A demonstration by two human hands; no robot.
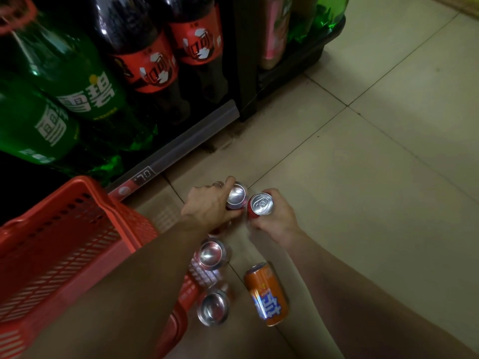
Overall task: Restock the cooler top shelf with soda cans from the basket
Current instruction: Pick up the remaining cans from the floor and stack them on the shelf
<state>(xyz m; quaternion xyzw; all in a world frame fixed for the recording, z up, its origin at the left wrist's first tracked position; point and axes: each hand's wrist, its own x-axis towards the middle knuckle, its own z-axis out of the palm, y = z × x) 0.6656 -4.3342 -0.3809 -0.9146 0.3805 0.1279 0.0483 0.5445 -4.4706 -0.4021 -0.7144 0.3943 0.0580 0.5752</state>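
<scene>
While my left hand [207, 207] grips an upturned silver-bottomed can [236, 195], my right hand [274, 216] clasps a red aluminium can [260, 205] at three o'clock, ready for lifting.

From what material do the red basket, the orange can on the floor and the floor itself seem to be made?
Red basket: likely moulded plastic, matte, with slotted lattice walls.
Orange can: apparently thin metal, probably aluminium, with a glossy printed wall and a bare silvery rim.
Floor: seemingly ceramic tile, pale with a dull sheen, divided by thin dark grout lines.
</scene>
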